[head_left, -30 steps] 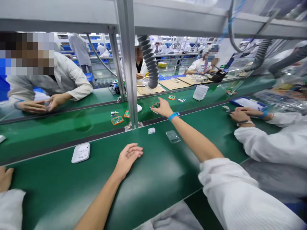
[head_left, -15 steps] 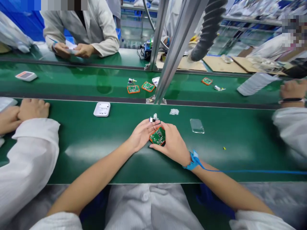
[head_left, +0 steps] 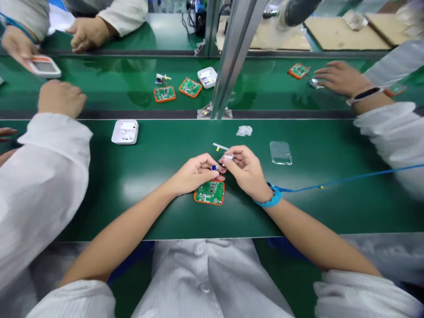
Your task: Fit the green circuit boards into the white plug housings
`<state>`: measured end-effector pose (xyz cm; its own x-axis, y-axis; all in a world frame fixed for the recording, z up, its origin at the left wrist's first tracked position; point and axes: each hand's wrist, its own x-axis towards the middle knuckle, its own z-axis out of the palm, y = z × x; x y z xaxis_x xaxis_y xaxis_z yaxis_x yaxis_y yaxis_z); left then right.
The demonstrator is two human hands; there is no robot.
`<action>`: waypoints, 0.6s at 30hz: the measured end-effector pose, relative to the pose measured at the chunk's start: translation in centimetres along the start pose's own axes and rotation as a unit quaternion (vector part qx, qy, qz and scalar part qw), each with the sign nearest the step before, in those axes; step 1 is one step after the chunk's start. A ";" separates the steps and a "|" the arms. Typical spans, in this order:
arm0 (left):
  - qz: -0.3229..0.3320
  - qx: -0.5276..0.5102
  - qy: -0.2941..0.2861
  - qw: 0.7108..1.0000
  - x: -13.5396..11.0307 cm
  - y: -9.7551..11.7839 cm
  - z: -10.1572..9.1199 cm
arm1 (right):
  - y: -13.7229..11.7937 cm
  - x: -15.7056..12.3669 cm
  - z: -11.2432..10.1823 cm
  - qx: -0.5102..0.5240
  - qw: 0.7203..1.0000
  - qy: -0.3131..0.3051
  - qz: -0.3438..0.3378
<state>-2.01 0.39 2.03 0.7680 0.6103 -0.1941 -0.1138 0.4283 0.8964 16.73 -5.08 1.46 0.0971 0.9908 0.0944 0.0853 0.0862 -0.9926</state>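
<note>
Hands meet over the green belt (head_left: 165,207). Left hand (head_left: 194,174) pinches a small blue-tipped connector (head_left: 215,167) at its fingertips; right hand (head_left: 247,170) pinches a small white part (head_left: 228,157), thumb & forefinger closed on it, just beside the connector. Blue wrist strap (head_left: 270,199) on right wrist, cord running off to the right. Circuit board (head_left: 210,192), green w/ orange edge, lies flat on belt directly under both hands, touching neither as far as visible. Clear plastic cover (head_left: 281,153) near, right of right hand. White pellet heap (head_left: 244,130) beyond hands. White tray (head_left: 125,131) well left of left hand. Co-workers' hands (head_left: 61,97) at either side.
</note>
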 end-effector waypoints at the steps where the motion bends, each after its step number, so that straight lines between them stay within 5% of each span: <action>1: -0.001 0.010 0.005 1.000 0.0 0.1 0.0 | 0.1 -0.1 -0.1 0.024 1.000 0.000 0.002; 10: 0.025 0.141 0.080 0.986 -0.1 -0.1 0.5 | -0.2 -0.4 -0.4 0.015 0.999 -0.034 -0.035; 18: 0.049 0.222 0.041 0.973 -0.2 0.1 0.7 | -0.2 -0.3 -0.6 0.005 0.998 -0.038 -0.040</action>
<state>-1.70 -0.19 2.40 0.7117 0.6931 -0.1140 0.1132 0.0470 0.9925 17.31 -5.42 1.71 0.0154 0.9858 0.1671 0.0799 0.1653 -0.9830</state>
